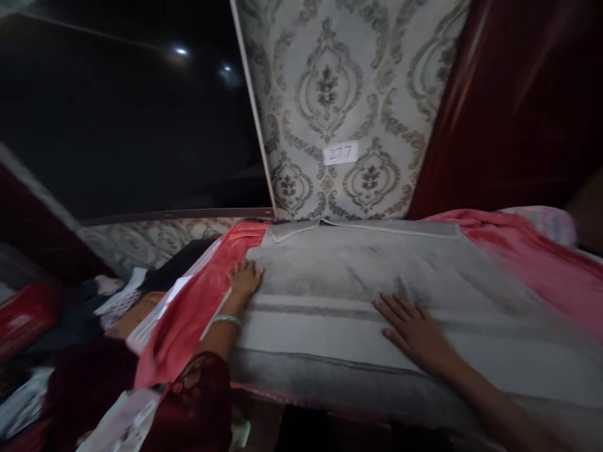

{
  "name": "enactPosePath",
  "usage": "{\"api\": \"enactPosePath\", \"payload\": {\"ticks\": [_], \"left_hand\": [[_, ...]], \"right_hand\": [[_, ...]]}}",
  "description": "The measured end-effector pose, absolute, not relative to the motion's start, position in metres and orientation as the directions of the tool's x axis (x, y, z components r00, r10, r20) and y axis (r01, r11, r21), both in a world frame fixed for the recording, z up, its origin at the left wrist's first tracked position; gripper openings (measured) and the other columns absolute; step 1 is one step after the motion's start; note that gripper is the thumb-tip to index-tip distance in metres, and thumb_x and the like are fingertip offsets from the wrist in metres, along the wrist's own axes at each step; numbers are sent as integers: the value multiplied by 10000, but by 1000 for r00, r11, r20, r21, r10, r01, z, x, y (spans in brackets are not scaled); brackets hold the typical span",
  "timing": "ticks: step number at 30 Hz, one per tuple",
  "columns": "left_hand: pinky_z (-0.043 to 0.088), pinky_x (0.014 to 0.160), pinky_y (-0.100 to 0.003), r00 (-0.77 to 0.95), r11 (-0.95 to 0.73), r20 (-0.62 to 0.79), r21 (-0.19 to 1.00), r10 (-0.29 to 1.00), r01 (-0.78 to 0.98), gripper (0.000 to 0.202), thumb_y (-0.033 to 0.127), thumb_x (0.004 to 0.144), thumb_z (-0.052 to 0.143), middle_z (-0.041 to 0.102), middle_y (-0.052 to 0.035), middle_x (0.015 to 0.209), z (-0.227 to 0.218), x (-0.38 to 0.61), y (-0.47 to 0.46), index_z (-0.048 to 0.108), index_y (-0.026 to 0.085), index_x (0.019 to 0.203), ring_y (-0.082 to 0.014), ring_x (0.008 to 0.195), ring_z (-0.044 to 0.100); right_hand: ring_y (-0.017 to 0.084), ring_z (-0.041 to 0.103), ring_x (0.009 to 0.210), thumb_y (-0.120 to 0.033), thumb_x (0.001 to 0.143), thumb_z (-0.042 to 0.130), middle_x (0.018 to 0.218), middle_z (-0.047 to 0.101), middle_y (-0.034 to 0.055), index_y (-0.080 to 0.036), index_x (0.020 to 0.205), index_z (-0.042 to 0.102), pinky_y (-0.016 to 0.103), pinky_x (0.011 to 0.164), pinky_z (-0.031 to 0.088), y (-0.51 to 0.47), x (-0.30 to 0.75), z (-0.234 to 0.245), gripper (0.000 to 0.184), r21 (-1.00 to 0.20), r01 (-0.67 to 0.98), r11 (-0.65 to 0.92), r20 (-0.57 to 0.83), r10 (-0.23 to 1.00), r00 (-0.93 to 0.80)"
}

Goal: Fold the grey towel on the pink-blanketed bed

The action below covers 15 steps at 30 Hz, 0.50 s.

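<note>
A grey towel (311,323) with pale and darker bands lies spread out in front of me, its far edge partly folded over. My left hand (245,278) rests flat near the towel's left edge, fingers spread, with a bracelet at the wrist. Farther right, my right hand (414,329) lies palm down on the towel with its fingers apart. Neither hand grips anything. Beneath the towel is a red-pink cloth (188,326), showing on the left and again on the right.
A large dark television screen (132,113) stands at the back left. Behind the towel, a paper marked 277 (340,152) is on the patterned wall (325,81). A dark red panel (509,107) rises at the right. Piled clothes and a red item (28,317) lie at the left.
</note>
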<state>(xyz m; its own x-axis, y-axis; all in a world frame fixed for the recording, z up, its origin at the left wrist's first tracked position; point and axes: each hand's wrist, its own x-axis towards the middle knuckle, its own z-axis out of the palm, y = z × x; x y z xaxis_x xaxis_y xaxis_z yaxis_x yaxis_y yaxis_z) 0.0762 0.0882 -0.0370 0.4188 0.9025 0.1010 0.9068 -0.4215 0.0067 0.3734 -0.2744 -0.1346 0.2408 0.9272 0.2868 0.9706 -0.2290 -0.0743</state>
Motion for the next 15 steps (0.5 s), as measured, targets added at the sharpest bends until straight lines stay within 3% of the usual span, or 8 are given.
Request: {"api": "enactPosePath", "payload": {"ticks": [3, 5, 6, 11, 15], "left_hand": [[198, 1200, -626, 570, -571, 82, -17, 817, 821, 627, 521, 999, 326, 237, -120, 1668, -30, 107, 100, 395, 220, 1545, -340, 1542, 174], [195, 1200, -629, 627, -627, 30, -11, 779, 779, 627, 501, 1008, 297, 231, -106, 1671, -30, 129, 107, 346, 225, 1569, -319, 1544, 174], [195, 1197, -635, 633, -633, 7, -10, 774, 774, 632, 490, 1013, 277, 225, -107, 1672, -31, 138, 109, 319, 214, 1580, -317, 1544, 176], [204, 1182, -661, 623, -623, 35, -16, 782, 782, 652, 480, 1022, 193, 202, -115, 1674, -45, 156, 115, 272, 179, 1595, -323, 1542, 178], [217, 1182, -657, 627, -628, 63, 0, 776, 778, 647, 474, 1016, 200, 219, -112, 1670, -51, 152, 120, 281, 192, 1593, -320, 1541, 187]], "right_hand": [[324, 474, 1373, -486, 1008, 390, 1529, 470, 76, -302, 1476, 525, 557, 1059, 428, -265, 374, -95, 521, -148, 968, -201, 167, 960, 225], [281, 561, 1281, -409, 1031, 356, 1422, 583, 114, -233, 1471, 531, 490, 1054, 438, -251, 383, -67, 506, -202, 950, -240, 153, 950, 272], [270, 545, 1299, -394, 1032, 361, 1433, 573, 119, -215, 1482, 514, 477, 1075, 419, -242, 391, -56, 508, -209, 944, -257, 167, 941, 293], [299, 220, 1517, -476, 1043, 358, 1648, 241, 104, -249, 1592, 324, 587, 1189, 211, -210, 448, -52, 595, -144, 906, -398, 130, 900, 416], [299, 190, 1526, -556, 1041, 287, 1659, 204, 74, -270, 1594, 320, 590, 1198, 193, -214, 500, -79, 623, -113, 890, -442, 89, 887, 452]]}}
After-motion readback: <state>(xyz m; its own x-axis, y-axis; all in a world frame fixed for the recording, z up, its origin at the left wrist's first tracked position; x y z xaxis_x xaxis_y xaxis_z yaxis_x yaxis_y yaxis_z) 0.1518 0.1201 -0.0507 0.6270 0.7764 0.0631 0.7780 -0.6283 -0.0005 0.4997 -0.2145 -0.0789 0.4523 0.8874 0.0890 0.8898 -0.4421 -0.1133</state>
